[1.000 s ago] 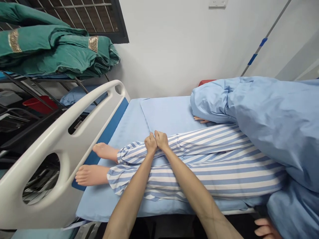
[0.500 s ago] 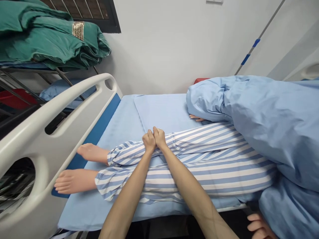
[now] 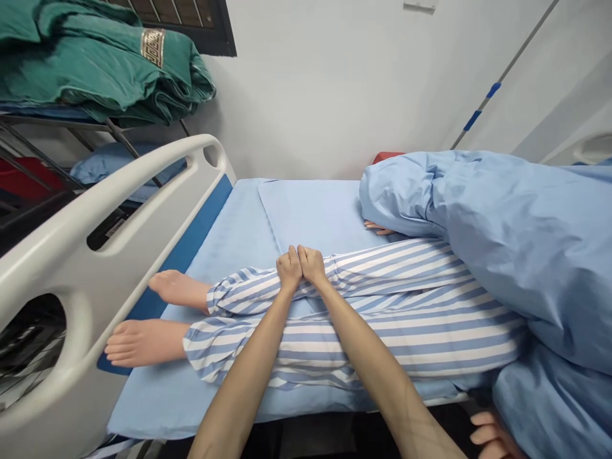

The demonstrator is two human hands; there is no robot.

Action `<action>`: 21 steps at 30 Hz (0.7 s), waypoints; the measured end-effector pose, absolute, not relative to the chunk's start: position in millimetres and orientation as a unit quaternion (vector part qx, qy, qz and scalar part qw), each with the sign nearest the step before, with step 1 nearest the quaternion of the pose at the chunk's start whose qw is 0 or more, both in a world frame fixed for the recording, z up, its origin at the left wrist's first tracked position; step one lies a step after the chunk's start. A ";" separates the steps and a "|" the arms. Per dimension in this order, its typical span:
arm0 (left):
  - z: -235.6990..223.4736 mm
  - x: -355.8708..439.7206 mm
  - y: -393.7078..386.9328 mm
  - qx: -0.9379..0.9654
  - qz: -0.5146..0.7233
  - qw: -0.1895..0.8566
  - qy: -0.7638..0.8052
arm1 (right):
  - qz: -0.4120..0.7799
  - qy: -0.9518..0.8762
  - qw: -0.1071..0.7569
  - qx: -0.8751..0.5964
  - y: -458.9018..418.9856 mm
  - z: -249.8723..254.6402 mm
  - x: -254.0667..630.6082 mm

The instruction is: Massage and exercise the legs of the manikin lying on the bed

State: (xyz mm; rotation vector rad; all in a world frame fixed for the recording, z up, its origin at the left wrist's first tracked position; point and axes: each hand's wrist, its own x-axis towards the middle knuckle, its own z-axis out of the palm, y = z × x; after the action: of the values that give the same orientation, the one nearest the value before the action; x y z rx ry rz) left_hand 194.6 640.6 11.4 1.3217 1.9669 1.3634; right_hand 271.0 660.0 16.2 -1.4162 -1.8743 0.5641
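Observation:
My left hand (image 3: 289, 269) and my right hand (image 3: 312, 265) sit side by side with fingers curled over the upper striped trouser leg (image 3: 382, 271) of a lying mannequin in blue-and-white pyjamas. Its bare feet (image 3: 179, 290) (image 3: 143, 343) point toward the white bed rail. A blue quilt (image 3: 497, 236) covers the body at the right. A mannequin hand (image 3: 377, 227) shows beneath the quilt's edge. At the bottom right, another person's hand (image 3: 492, 435) reaches up by the mattress edge.
The bed's blue sheet (image 3: 229, 268) lies under the legs, with the white plastic bed rail (image 3: 95, 261) at the left. Behind the rail stands a metal rack holding folded green blankets (image 3: 100, 70), a blue pillow (image 3: 119, 167) and a red basin (image 3: 29, 175).
The view has swung slightly, so the bed and feet slid left in the picture. Both hands remain on the trouser leg.

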 end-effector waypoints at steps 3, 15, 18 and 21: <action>15.7 192.3 641.6 0.479 0.492 0.224 0.692 | 0.223 -0.731 0.353 -0.540 658.3 11.6 272.1; 19.2 194.1 636.1 0.491 0.488 0.247 0.678 | 0.222 -0.726 0.337 -0.557 657.0 17.2 270.4; 19.4 188.7 636.8 0.455 0.521 0.276 0.667 | 0.215 -0.742 0.308 -0.555 654.2 32.5 260.7; 21.0 181.7 639.8 0.405 0.555 0.309 0.658 | 0.231 -0.750 0.337 -0.520 653.8 42.8 249.3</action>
State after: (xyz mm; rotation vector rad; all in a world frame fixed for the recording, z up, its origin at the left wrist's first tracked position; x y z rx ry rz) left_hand 181.7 639.8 21.0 1.0705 1.7376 1.4660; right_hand 249.3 653.8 42.8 -1.3569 -1.9549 0.6027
